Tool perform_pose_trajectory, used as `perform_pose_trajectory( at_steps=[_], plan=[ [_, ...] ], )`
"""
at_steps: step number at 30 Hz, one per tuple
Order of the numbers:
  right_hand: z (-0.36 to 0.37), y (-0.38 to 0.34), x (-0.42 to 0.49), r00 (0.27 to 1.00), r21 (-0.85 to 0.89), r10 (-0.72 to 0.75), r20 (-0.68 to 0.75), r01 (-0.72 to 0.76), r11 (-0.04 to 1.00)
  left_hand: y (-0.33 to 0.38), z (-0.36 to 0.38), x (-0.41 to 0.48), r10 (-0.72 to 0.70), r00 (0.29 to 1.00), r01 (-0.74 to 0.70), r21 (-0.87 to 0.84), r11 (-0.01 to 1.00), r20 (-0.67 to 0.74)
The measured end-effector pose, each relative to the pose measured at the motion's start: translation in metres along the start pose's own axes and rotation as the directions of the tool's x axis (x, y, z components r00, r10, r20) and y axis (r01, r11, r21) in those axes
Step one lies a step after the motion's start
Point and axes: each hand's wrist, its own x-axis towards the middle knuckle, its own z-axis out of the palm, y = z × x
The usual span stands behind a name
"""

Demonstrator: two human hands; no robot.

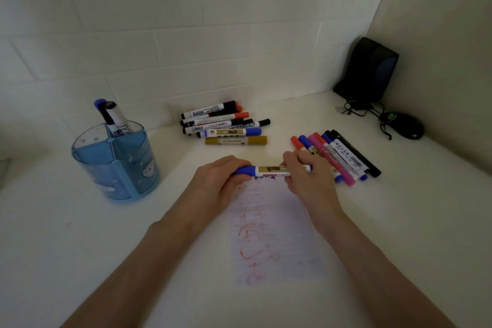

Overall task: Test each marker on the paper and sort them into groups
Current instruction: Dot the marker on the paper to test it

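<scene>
Paper [277, 234] front centre, holder [115, 160] to its left, marker piles behind [225, 125] and right [336, 154].

White desk [80, 247]; white tiled wall [186, 34] behind; plain beige wall [439, 48] at right; dim, even light.

**Room around the paper**

My left side is open table [80, 247] up to the blue cup [117, 165]. Ahead lies one marker pile [223, 125], another [338, 154] just beside my right hand [306, 173] (tight there); between them, a bare gap.
</scene>
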Motion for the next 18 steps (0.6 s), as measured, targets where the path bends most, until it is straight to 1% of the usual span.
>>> perform_pose_trajectory(
  at_steps=[4,7,9,11,13,15,16,18],
  plan=[
    [0.003,0.0,-0.006,0.998,-0.028,-0.064,0.019,0.065,0.998,-0.001,-0.002,0.001,-0.001,0.999,0.001,0.003,1.0,-0.043],
    [0.006,0.001,-0.011,0.996,-0.015,-0.086,0.023,0.086,0.996,0.001,-0.003,-0.001,-0.011,0.999,0.012,0.004,1.0,-0.042],
    [0.007,0.001,-0.012,0.993,-0.051,-0.113,0.042,0.116,0.992,0.0,-0.005,-0.002,-0.011,0.999,0.011,-0.013,1.0,-0.037],
    [0.009,-0.003,-0.013,0.991,-0.03,-0.121,0.064,0.123,0.992,-0.002,-0.007,-0.002,-0.041,0.999,0.041,-0.04,0.998,-0.01],
    [0.009,-0.005,-0.01,0.989,0.042,-0.096,0.11,0.092,0.995,-0.004,-0.01,-0.001,-0.105,0.994,0.105,-0.093,0.99,-0.001],
    [0.009,-0.008,-0.008,0.98,0.106,-0.087,0.179,0.069,0.992,-0.005,-0.015,-0.001,-0.16,0.986,0.15,-0.185,0.971,-0.043],
    [0.008,-0.008,-0.007,0.974,0.111,-0.104,0.201,0.082,0.99,-0.005,-0.019,0.0,-0.177,0.982,0.156,-0.234,0.96,-0.07],
    [0.006,-0.009,-0.006,0.961,0.064,-0.156,0.227,0.146,0.987,-0.003,-0.027,0.003,-0.169,0.978,0.125,-0.304,0.944,-0.123]
  ],
)
